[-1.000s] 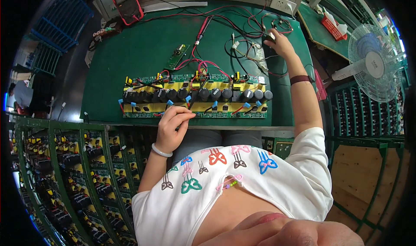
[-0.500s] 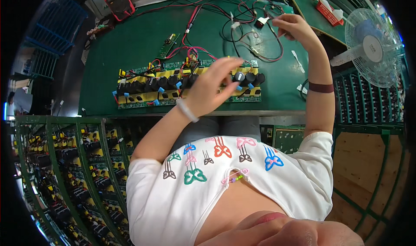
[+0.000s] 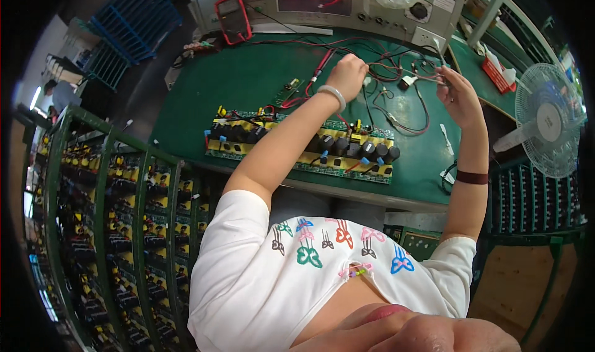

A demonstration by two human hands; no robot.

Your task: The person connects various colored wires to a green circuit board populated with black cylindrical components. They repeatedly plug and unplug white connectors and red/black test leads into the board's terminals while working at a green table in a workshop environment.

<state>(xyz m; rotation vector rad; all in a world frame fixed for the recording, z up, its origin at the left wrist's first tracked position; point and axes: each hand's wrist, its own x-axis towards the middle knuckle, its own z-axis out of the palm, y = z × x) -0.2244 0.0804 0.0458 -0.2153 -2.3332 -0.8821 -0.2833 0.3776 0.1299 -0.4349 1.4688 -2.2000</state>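
Both my hands are over the far side of the green bench, with a thin reddish wire (image 3: 406,72) stretched between them. My left hand (image 3: 348,77) is closed around one end of the stretch, knuckles up. My right hand (image 3: 457,95) pinches the wire at the other end; its exact tip is hard to make out. Beneath the wire lies a black plug with a white top (image 3: 407,82), among tangled black and red leads (image 3: 396,127). Closer to me, a long circuit board (image 3: 341,146) with black capacitors and yellow parts lies across the bench, partly hidden by my left forearm.
A small green board (image 3: 287,93) sits behind the long one. At the back are a red multimeter (image 3: 233,20) and an instrument panel (image 3: 372,22) with red digits. A fan (image 3: 548,121) and red basket (image 3: 498,73) stand right; a board-filled rack (image 3: 105,184) stands left.
My left hand has moved from above the long board to the far cables and closed on the wire. My right hand stays at the right. The view has shifted, showing more of the back panel.
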